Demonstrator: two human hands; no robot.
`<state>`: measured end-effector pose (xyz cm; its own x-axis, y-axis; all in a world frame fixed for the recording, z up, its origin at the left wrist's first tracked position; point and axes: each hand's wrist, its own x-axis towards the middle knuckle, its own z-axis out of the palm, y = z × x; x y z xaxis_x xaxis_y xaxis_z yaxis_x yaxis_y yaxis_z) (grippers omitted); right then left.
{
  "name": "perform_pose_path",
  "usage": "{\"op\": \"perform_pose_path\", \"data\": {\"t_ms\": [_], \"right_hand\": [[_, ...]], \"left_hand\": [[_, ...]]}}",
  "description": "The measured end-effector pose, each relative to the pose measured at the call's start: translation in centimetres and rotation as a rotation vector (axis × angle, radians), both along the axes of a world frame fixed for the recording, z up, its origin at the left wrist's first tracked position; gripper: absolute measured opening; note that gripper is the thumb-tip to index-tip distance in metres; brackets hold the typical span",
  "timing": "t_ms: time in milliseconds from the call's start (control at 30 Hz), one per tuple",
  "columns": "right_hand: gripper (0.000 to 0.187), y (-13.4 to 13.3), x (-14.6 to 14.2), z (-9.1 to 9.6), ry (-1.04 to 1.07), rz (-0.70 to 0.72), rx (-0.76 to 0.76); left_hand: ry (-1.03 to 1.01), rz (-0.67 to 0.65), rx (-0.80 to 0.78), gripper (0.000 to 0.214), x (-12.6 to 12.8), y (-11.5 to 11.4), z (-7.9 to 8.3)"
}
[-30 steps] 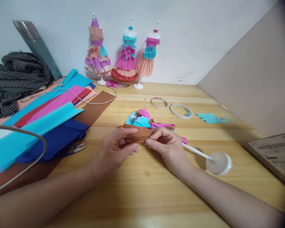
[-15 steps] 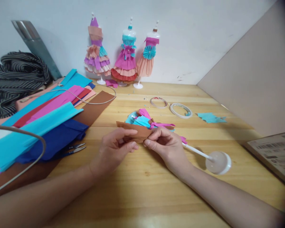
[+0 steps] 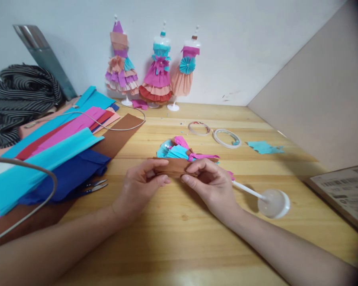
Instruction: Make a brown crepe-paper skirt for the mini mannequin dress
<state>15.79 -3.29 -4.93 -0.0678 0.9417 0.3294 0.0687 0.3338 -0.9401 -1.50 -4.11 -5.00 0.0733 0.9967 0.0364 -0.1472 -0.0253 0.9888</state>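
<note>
A folded strip of brown crepe paper (image 3: 175, 167) is stretched between my two hands, low over the table. My left hand (image 3: 144, 180) pinches its left end between thumb and forefinger. At the other end, the thumb and bent fingers of my right hand (image 3: 210, 180) grip it. Just behind the strip lies a small dress form clothed in blue, magenta and brown paper (image 3: 177, 151), on its side. Its white stem and round base (image 3: 273, 203) stick out past my right hand. The strip and my fingers hide part of the form.
Coloured crepe paper sheets (image 3: 47, 159), thread snips (image 3: 94, 187) and a looping cable (image 3: 55, 184) lie at left. Three dressed forms (image 3: 155, 77) stand by the wall. Tape rolls (image 3: 226, 138), a blue scrap (image 3: 265, 147) and a cardboard box (image 3: 343, 194) are right.
The brown paper's raised upper edge has come down, so the strip looks narrower between my fingers. My hands stay in nearly the same place.
</note>
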Motion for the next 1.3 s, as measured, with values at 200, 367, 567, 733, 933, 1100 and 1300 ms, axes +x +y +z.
{"op": "perform_pose_path", "data": {"t_ms": [200, 367, 567, 733, 933, 1100, 1300], "right_hand": [[0.008, -0.1, 0.2, -0.2, -0.105, 0.014, 0.119], [0.012, 0.0, 0.4, -0.2, -0.186, -0.017, 0.180], [0.013, 0.0, 0.4, -0.3, -0.232, -0.062, 0.208], [0.014, -0.1, 0.6, -0.4, -0.267, -0.065, 0.261], [0.018, -0.1, 0.7, -0.3, -0.274, -0.062, 0.336], [0.018, 0.0, 0.7, -0.3, -0.262, -0.053, 0.342], [0.016, 0.0, 0.8, -0.3, -0.275, -0.060, 0.345]], "left_hand": [[0.244, 0.044, 0.187, 0.014, -0.5, -0.1, -0.5], [0.433, 0.092, 0.472, 0.017, -0.7, -0.3, -0.1], [0.505, 0.116, 0.512, 0.025, -0.8, -0.2, 0.0], [0.486, 0.120, 0.575, 0.029, -0.9, 0.0, -0.4], [0.508, 0.154, 0.500, 0.014, -1.2, 0.1, -0.1], [0.531, 0.084, 0.611, 0.019, -1.3, 0.2, 0.3], [0.454, 0.042, 0.602, 0.020, -1.4, 0.2, -0.1]]}}
